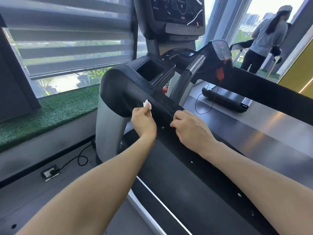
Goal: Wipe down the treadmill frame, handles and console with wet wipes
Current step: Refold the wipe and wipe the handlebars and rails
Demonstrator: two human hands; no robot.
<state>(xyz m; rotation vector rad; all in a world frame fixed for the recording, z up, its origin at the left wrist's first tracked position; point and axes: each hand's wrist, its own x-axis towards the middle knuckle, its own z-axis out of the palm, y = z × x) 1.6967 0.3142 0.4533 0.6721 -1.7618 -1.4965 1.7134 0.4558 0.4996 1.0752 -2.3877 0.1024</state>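
Both forearms fill the near foreground, reaching up and away over the treadmill's side rail, so start there and sweep across.

Far left, a strip of green turf (50, 112) lines the window ledge under the slatted blinds (67, 36), and down on the floor a power socket (50, 173) feeds a black cable toward the machine's base — none of it part of the job.

Now the left hand (143, 122): its grip is clamped on a small, bunched wet wipe (147, 105), fingers curled round it, the white corner poking out on top and touching the black moulded shoulder of the treadmill frame (118, 92). Bunching it that small looks deliberate, a tight pad to work the curve where the shoulder meets the handrail (169, 109).

Next across, the right hand (189, 128) sits on the handrail just beside the left, fingers curled over the far edge and gripping it. That reads as a steadying hold, bracing the body while the other hand scrubs.

Beyond, the cup-holder tray (149, 70) and the console (176, 11) overhead sit untouched by either hand; a red safety key (220, 76) dangles on its cord.

Far right, another person (264, 38) stands at the next machine.
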